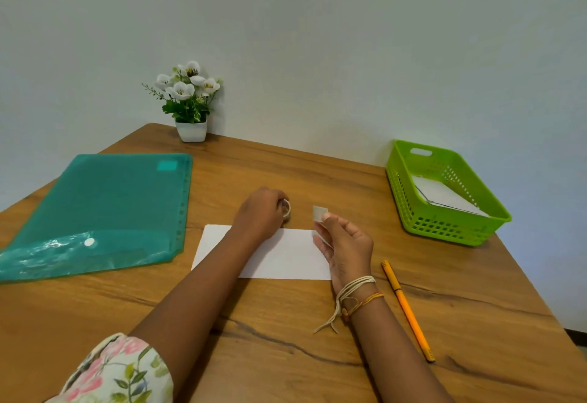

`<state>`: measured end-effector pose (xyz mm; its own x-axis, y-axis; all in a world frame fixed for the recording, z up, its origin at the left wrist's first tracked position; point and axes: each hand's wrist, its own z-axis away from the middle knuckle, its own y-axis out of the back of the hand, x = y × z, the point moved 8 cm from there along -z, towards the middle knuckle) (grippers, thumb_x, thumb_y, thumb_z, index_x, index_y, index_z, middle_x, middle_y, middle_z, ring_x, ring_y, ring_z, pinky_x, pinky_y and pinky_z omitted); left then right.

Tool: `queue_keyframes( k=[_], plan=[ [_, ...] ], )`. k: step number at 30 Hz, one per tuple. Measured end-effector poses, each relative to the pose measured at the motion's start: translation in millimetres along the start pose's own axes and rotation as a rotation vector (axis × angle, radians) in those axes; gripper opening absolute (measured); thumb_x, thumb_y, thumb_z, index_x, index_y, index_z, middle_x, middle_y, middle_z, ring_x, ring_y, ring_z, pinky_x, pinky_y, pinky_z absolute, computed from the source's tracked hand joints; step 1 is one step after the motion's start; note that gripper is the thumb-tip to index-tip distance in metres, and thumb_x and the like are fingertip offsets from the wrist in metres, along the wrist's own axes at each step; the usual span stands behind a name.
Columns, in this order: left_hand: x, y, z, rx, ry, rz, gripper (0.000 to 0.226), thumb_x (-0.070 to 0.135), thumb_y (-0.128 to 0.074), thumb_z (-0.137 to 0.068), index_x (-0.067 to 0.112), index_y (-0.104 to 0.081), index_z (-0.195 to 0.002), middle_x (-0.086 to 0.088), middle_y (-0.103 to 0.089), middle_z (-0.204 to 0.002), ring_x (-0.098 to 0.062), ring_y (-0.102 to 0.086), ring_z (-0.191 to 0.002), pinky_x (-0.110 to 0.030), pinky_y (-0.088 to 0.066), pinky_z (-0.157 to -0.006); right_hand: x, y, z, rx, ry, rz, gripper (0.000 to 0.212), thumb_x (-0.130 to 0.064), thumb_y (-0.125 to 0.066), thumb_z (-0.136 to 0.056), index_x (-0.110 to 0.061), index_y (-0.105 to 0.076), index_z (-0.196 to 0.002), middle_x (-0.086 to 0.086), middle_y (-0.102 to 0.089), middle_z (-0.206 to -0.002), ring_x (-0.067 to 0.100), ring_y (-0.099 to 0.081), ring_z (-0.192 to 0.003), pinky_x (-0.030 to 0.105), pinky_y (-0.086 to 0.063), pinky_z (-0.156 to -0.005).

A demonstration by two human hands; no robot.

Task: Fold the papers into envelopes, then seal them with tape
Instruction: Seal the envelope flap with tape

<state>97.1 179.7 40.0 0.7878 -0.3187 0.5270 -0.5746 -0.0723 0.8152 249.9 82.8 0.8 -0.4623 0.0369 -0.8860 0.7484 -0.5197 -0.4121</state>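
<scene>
Both hands are busy with tape right now. Left hand (262, 212) is curled around a small roll of clear tape (286, 209), holding it down on the brown wooden table (286, 355) just past the far edge of the folded white paper rectangle (282, 253). Right hand (346, 244) hovers over the paper's right end, thumb and fingertip pinching a short torn-off piece of clear tape (319, 213) that sticks up in the air.

Stuff that could go sideways, imo: that loose piece is floppy, so it could curl back and stick to the fingers or to itself before it reaches the paper. Neither hand is pressing the paper down, so the fold might spring open or the sheet might slide when the tape lands, and you'd get a crooked seal. I can't tell where the flap seam is from this angle, so placement is a guess.

Also around: a teal translucent plastic folder (104, 212) on the left, a lime green plastic basket (409, 205) with white folded paper inside on the right, an orange pencil (406, 307) near the right wrist, and a small white pot of fake white flowers (190, 101) at the back.
</scene>
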Motion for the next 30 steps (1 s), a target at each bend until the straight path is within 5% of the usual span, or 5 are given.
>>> queue_keyframes(
  k=[5,11,15,18,30],
  plan=[
    [0,-5,-4,-0.037,0.005,-0.065,0.036,0.025,-0.043,-0.096,0.016,-0.061,-0.126,-0.009,-0.057,-0.116,-0.025,-0.056,-0.100,-0.037,-0.051,-0.084,-32,12,-7,0.011,0.103,-0.008,0.005,-0.005,-0.068,-0.085,-0.010,-0.068,-0.082,0.006,-0.068,-0.071,0.012,-0.065,-0.062,0.023,-0.057,-0.060],
    [36,20,35,0.310,-0.138,-0.110,0.037,0.025,-0.050,-0.095,0.012,-0.056,-0.129,-0.015,-0.056,-0.123,-0.027,-0.054,-0.110,-0.040,-0.047,-0.087,-71,31,11,-0.050,0.672,0.864,0.005,-0.012,-0.073,-0.080,-0.016,-0.074,-0.079,-0.002,-0.071,-0.078,0.011,-0.066,-0.071,0.026,-0.056,-0.070],
    [73,-16,61,0.100,-0.333,0.057,0.025,0.025,-0.055,-0.091,0.019,-0.067,-0.113,0.002,-0.061,-0.115,-0.016,-0.057,-0.102,-0.031,-0.048,-0.086,-69,20,23,-0.160,0.876,1.114,0.007,-0.001,-0.072,-0.075,-0.007,-0.073,-0.078,0.005,-0.071,-0.081,0.018,-0.066,-0.073,0.033,-0.055,-0.071],
    [68,-41,67,-0.028,-0.284,0.065,0.033,0.035,-0.057,-0.091,0.020,-0.064,-0.120,0.004,-0.058,-0.126,-0.013,-0.052,-0.112,-0.028,-0.044,-0.093,-67,16,22,-0.179,0.905,1.222,0.004,-0.004,-0.072,-0.075,-0.008,-0.073,-0.077,0.006,-0.071,-0.082,0.022,-0.066,-0.076,0.037,-0.054,-0.071],
    [63,-48,66,-0.068,-0.300,0.017,0.046,0.041,-0.054,-0.093,0.021,-0.055,-0.134,0.005,-0.053,-0.138,-0.011,-0.044,-0.126,-0.028,-0.036,-0.104,-58,23,10,-0.152,0.839,1.288,0.006,-0.013,-0.074,-0.075,-0.016,-0.076,-0.080,-0.003,-0.074,-0.083,0.009,-0.066,-0.074,0.024,-0.054,-0.069]
  ],
)
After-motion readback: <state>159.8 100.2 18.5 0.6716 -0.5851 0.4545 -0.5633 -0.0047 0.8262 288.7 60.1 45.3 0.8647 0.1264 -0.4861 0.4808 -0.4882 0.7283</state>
